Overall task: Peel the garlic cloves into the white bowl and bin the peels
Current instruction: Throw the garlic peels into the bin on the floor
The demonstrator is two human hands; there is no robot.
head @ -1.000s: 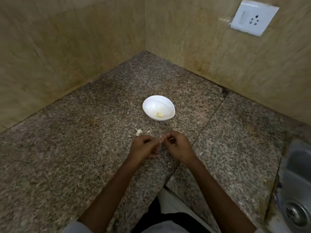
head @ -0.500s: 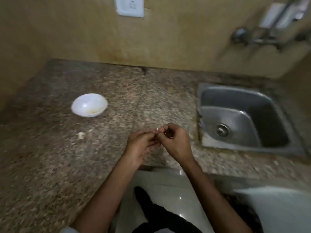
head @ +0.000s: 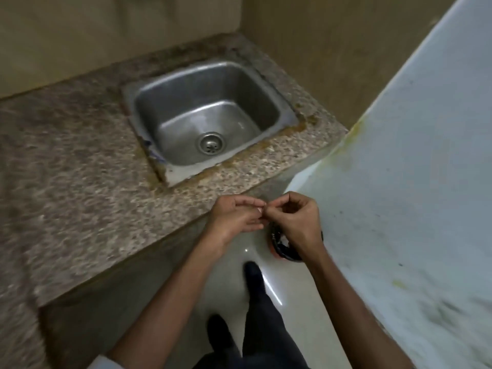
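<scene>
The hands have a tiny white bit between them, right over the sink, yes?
Not over the sink. In the head view the left hand and right hand have the tiny white bit between them over the bin on the floor.

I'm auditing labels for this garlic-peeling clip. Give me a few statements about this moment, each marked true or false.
1. The right hand pinches a small pale scrap at its fingertips. True.
2. The white bowl stands beside the sink. False: no bowl is in view, only the steel sink set in the granite counter.
3. Both hands are above the sink basin. False: the left hand and the right hand meet past the counter's front edge, over the floor.
4. A bin with a red rim and dark liner sits on the floor below the right hand. True.
</scene>
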